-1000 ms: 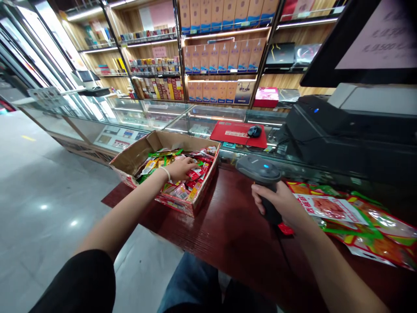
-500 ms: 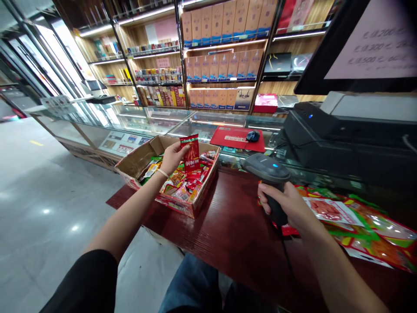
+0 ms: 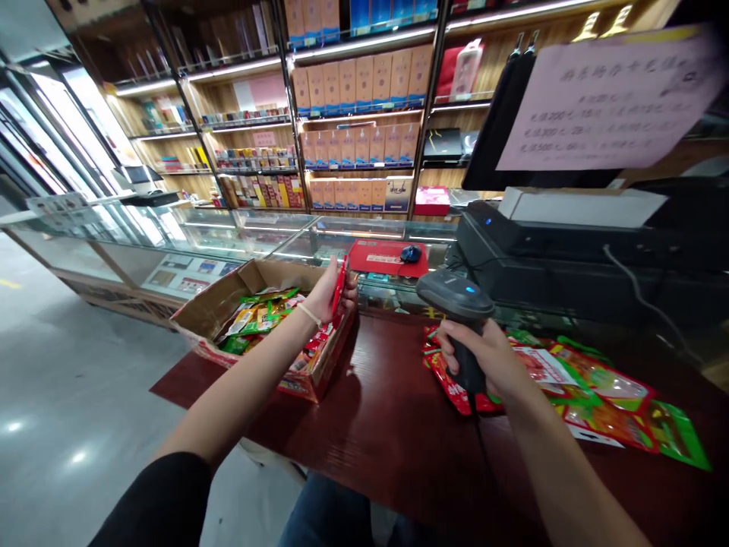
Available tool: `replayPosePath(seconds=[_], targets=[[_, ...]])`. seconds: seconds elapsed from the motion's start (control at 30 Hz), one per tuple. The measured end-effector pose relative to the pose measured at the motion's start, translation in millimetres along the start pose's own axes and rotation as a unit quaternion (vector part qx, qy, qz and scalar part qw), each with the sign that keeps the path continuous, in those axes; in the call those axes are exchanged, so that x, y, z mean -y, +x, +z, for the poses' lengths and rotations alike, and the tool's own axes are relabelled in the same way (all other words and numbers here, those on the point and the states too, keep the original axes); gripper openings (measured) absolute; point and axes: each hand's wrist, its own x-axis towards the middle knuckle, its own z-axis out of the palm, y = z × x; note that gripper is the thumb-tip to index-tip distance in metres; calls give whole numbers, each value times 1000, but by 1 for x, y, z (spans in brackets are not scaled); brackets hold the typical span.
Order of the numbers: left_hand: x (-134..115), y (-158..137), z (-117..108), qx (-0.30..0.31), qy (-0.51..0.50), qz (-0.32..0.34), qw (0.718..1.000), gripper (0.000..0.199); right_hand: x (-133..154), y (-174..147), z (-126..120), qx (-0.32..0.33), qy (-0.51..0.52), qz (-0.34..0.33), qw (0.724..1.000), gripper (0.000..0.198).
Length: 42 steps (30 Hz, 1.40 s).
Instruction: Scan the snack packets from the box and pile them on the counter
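Note:
My left hand [image 3: 330, 295] grips a small red snack packet [image 3: 340, 286], turned nearly edge-on, above the right side of an open cardboard box [image 3: 213, 351]. Inside the box lie several snack packets [image 3: 259, 315] in green, yellow and red wrappers. In my right hand [image 3: 475, 349] is a black barcode scanner [image 3: 456, 296], its handle wrapped by my fingers and a small blue light lit on top. Beneath and beside the scanner, a pile of red and green snack bags [image 3: 612, 380] rests on the dark red wooden counter [image 3: 392, 425].
A red mat [image 3: 370, 258] with a black mouse [image 3: 410, 254] lies on the glass display case [image 3: 244, 228] behind the box. To the right stand a black machine [image 3: 512, 251] and a screen with a pink handwritten sign [image 3: 592, 114]. Shelves of boxed goods [image 3: 358, 144] line the back wall.
My left hand has turned the red packet from facing me to nearly edge-on and shifted it toward the box's right side. The view has swung right; the scanner stays in my right hand.

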Motion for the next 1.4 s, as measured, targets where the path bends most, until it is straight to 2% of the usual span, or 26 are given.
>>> replayPosePath(seconds=[0.1,0.27,0.4,0.5,0.67,0.77,0.87,0.93,1.0,1.07,1.17,1.3,1.33,1.4], targets=[[2,14,12,44,-55,-73,995,52,3,-1,-7,-5,8,-16,1000,31],[9,28,22,90,-77,-95,988,6,7,-1,-16,-28,21,-26,999,32],[17,37,23,158,-54,-107,980,27,11,1,-23,-51,18,-37,998,31],[30,46,21,200,-17,-73,977,36,14,1,-29,-63,9,-43,997,31],[51,59,13,141,34,-76,987,33,15,-1,-37,-70,-10,-46,996,31],[54,61,10,138,69,-65,986,32,13,2,-39,-69,-25,-44,996,32],[53,62,9,100,187,18,977,32,8,6,-39,-68,-33,-32,997,33],[51,61,8,47,312,108,943,30,6,7,-38,-69,-38,-25,997,34],[48,61,7,6,426,176,887,26,4,7,-37,-67,-44,-25,996,34],[45,60,5,-10,493,204,846,27,3,7,-37,-64,-52,-23,996,34],[42,60,3,-6,549,221,806,29,3,6,-38,-54,-84,0,995,36],[39,61,5,-15,635,250,731,24,4,6,-41,-50,-152,23,987,37],[38,61,6,-19,643,253,723,24,4,6,-42,-52,-159,25,986,37],[38,61,6,-7,633,253,732,25,6,5,-42,-53,-152,30,987,37]])
